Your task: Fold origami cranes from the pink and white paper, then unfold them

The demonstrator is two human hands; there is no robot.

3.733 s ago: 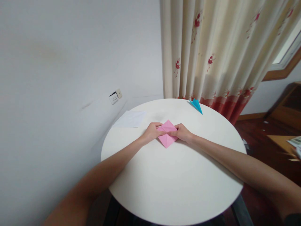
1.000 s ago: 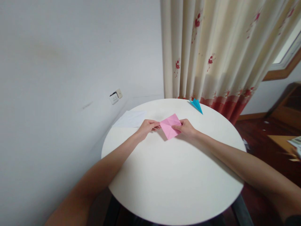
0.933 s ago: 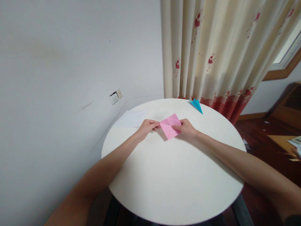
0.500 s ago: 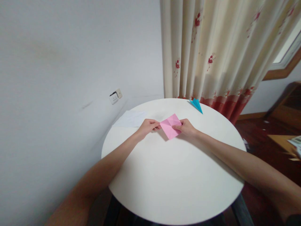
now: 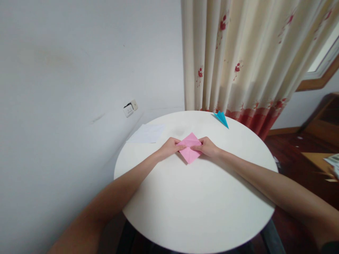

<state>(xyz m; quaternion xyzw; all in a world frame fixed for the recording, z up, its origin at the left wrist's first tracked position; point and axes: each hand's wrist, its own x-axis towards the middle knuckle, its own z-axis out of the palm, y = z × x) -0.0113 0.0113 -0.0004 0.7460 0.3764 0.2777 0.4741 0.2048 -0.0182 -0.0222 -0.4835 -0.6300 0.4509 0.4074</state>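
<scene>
A pink sheet of folding paper [image 5: 189, 156], creased and turned like a diamond, is held a little above the white round table [image 5: 196, 204]. My left hand [image 5: 171, 146] pinches its left corner, thumb on top and fingers underneath. At the right corner my right hand [image 5: 208, 146] grips the paper the same way, its thumb reaching toward the middle. The fingers under the paper are mostly hidden.
White paper sheets [image 5: 147, 133] lie at the table's back left. A blue folded paper plane [image 5: 221, 119] rests near the back right edge. Behind stand a wall with a socket [image 5: 128, 110] and a patterned curtain [image 5: 235, 53].
My left hand has shifted right and now has its thumb over the paper. The pink paper has turned slightly and come a bit nearer, with both thumbs on it.
</scene>
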